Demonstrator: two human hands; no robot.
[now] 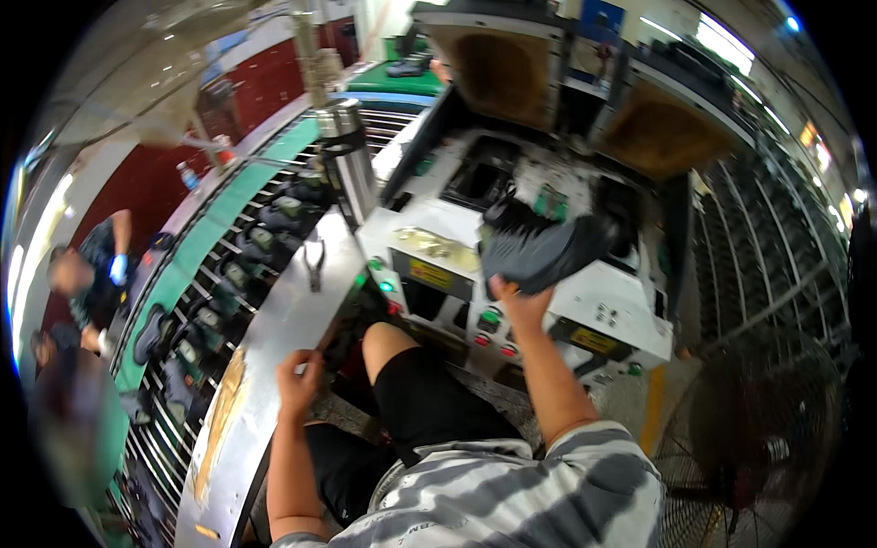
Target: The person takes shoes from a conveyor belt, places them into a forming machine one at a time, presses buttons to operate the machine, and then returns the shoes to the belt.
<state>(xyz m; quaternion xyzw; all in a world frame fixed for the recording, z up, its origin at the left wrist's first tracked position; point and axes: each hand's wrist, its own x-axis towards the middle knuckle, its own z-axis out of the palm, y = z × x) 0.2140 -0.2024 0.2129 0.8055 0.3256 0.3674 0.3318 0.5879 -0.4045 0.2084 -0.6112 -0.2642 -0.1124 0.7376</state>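
My right hand (525, 306) grips a dark grey shoe (548, 256) by one end and holds it tilted over the white machine (598, 297). Another dark shoe (512, 215) shows just behind it, partly covered. At the edge of the metal-topped bench (265, 320), my left hand (300, 384) is closed with its fingers curled; whether anything small is in them is hidden. A pair of pliers (314, 265) lies on the bench, ahead of the left hand.
Two raised lids (502, 73) with brown pads stand over the machine. Buttons (491, 318) line its front. On the left, a roller conveyor (251, 205) carries several dark shoes, with people (91, 265) beyond it. A caged fan (749, 447) stands at the right.
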